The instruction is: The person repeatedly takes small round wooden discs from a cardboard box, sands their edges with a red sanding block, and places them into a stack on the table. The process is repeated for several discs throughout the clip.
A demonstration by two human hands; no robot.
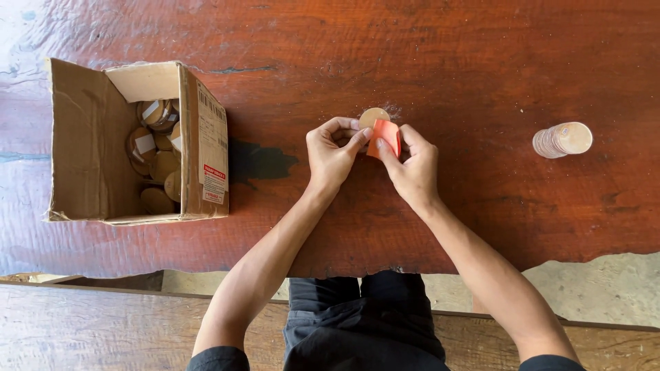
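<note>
Wooden disc (372, 116) half hidden behind orange sandpaper (385, 137)

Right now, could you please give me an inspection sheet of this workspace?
Surface: dark reddish wooden table, worn, with a pale dusty patch near the hands.
Job's things: small round wooden disc and folded orange abrasive sheet, pressed together.
Clutter: open cardboard box holding more discs, at left; stack of round wooden discs, at right.
Hands: left hand pinches the disc; right hand grips the orange sheet.
Cables: nothing seen.
Surroundings: wooden bench below, pale ground at right.
</note>
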